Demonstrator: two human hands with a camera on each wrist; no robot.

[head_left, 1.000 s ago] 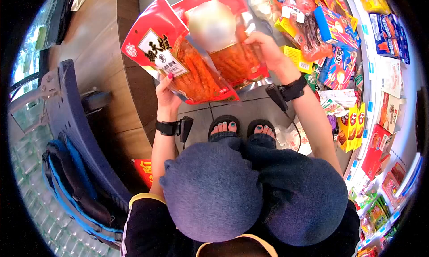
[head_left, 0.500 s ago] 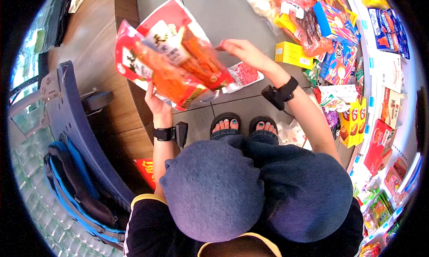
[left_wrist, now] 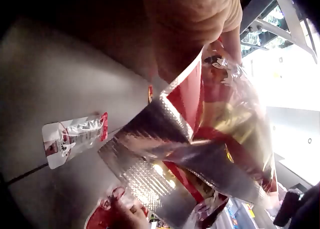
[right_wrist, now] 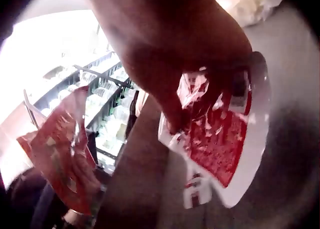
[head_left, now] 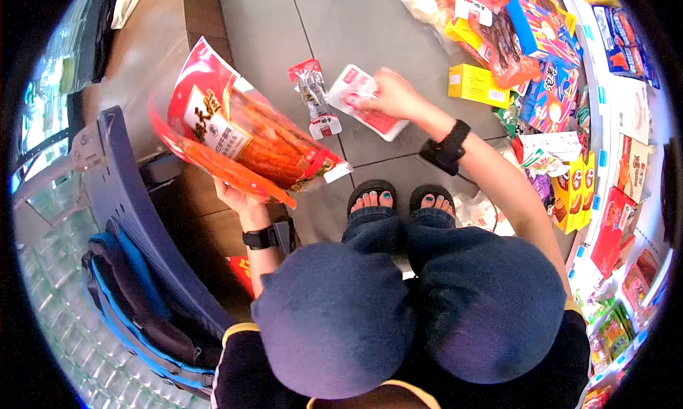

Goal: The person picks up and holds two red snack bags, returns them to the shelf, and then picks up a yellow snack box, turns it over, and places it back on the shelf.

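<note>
My left hand [head_left: 240, 197] grips two large red snack bags [head_left: 274, 142] with clear windows over orange-red strips, fanned apart at the left. Silvery, crinkled inner foil [left_wrist: 150, 174] of a bag fills the middle of the left wrist view. Over the floor, my right hand [head_left: 400, 94] pinches a flat white packet with a red printed panel [head_left: 353, 81]. In the right wrist view, the thumb presses on the packet's clear film [right_wrist: 217, 139]. Just left of it, a small red-and-white packet [head_left: 311, 92] with a clear middle lies on the grey tiles.
Snack boxes and bags are piled at the right, including a yellow box [head_left: 479, 86] and a blue box [head_left: 542, 30]. Stocked shelves [head_left: 629, 160] curve along the far right. A dark blue chair with a blue-black strap [head_left: 135, 295] stands at the left, beside a brown wooden platform [head_left: 160, 53].
My right hand let go of the red bags and took up the white-and-red packet from the floor. My left hand carried the bags leftward and down. The small floor packet came into view.
</note>
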